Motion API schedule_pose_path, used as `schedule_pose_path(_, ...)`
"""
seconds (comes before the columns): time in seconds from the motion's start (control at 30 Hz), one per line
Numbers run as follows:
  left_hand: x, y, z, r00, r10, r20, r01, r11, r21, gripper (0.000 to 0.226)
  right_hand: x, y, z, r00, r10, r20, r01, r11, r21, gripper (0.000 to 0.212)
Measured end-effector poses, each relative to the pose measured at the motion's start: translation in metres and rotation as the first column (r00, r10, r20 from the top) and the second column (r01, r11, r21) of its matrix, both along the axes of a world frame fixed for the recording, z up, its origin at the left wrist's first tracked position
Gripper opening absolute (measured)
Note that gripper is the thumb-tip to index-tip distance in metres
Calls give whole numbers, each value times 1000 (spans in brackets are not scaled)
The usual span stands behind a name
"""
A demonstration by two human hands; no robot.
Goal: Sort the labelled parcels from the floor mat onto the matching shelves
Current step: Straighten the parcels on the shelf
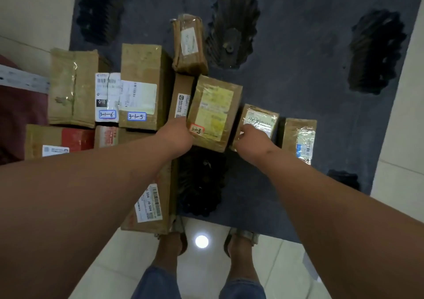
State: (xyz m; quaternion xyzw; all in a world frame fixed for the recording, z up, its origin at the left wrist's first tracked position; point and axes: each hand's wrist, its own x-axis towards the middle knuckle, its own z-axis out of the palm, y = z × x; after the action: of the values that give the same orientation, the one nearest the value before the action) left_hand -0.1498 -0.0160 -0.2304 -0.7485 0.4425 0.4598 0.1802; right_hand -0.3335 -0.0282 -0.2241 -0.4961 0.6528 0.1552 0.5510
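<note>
a: where is the yellow-labelled box (214,112) found?
b: on the dark floor mat (309,73), its left edge gripped by the left hand (177,135), fingers curled round it
a: and the right hand (251,141)?
b: the small taped parcel (258,120), just right of that box, is pinched by it
a: the 3-1-5 box (143,85)?
b: left of that box, untouched

Handwritten "3-1-6" on a blue-edged tag (107,114) at nine o'clock, under a black "010" patch (101,102). Beside it, "3-1-5" tag (136,116). Red-edged tag (196,130) near centre, digits unclear. "JG-S04" on barcode label (148,203) at six o'clock.
</note>
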Motion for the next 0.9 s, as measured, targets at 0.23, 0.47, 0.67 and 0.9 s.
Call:
schedule_pose_path(0.23, -2, -13, -30, 978, 206, -34, -205, 978, 36, 51, 21, 1, -25, 964, -250, 86, 243, 966, 88, 42)
schedule_pose_path(0.47, 0, -20, -7, 962, 267, -65, -268, 963, -19, 40, 27, -2, -6, 924, -367, 108, 352, 926, 139, 30)
schedule_pose_path(0.67, 6, -15, 48, 936, 334, -115, -340, 939, -42, 46, 18, 0, 40, 894, -432, 117, 402, 890, 214, 42)
schedule_pose_path(0.9, 14, -6, 122, 861, 458, -221, -481, 874, -64, 39, 11, -6, 109, 811, -544, 217, 495, 834, 243, 44)
